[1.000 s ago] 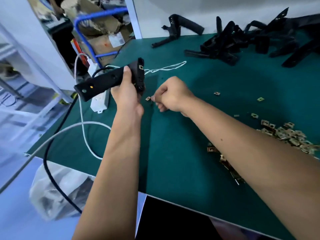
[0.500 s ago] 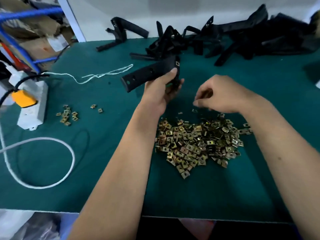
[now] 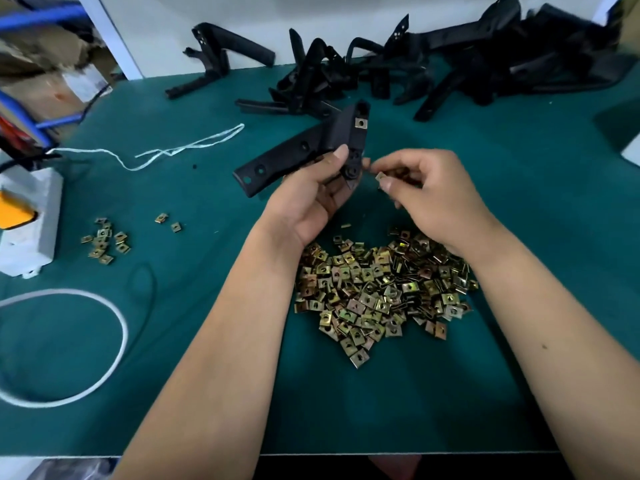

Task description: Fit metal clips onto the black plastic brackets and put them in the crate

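L hand gripping – R hand fingers pinching.

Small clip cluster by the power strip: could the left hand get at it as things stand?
Probably not at once. The way across the mat to the small clip cluster looks open, but the left hand grips the black bracket, so it isn't free to pick.

A green mat covers the table, its near edge running pale along the bottom. A white wall rises behind it, with a white post at the left. Further left stands a blue rack holding cardboard boxes. The light is even and soft, with faint shadows on the mat.
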Motion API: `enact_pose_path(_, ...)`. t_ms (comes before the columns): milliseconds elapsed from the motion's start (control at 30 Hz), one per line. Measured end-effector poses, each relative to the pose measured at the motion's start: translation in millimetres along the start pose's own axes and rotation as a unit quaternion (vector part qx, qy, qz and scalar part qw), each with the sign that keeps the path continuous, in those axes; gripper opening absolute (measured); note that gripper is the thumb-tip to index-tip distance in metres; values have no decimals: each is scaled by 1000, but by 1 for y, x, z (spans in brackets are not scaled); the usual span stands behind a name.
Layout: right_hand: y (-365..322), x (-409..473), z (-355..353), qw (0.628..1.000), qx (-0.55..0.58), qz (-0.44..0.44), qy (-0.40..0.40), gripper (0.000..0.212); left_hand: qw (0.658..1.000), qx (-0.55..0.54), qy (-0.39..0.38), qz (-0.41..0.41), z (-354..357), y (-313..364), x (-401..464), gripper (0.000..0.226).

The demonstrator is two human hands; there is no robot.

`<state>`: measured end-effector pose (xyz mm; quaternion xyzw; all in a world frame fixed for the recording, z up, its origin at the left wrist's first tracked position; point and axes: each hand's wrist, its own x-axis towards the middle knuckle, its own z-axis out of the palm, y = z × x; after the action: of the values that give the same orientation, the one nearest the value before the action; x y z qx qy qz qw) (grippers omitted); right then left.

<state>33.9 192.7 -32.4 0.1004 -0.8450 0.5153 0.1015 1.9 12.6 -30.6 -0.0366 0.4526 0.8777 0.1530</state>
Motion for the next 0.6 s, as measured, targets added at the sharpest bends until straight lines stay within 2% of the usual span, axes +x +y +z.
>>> enact_pose_path(167, -1, -1, 6, 982, 157, 61, 91, 19, 1000, 11, -12, -10, 2, -4, 0, 6)
enact_pose_path(367, -3, 0, 7, 956, 232, 93, 153, 13, 999, 4, -30, -23, 3, -8, 0, 7)
enact_pose_path(500, -4, -1, 8, 930, 319, 115, 141, 12, 999, 12, -31, -27, 3, -10, 1, 18)
enact_pose_path(600, -6, -2, 9, 913, 363, 127, 138, 10, 999, 7, -25, -24, 4, -10, 1, 11)
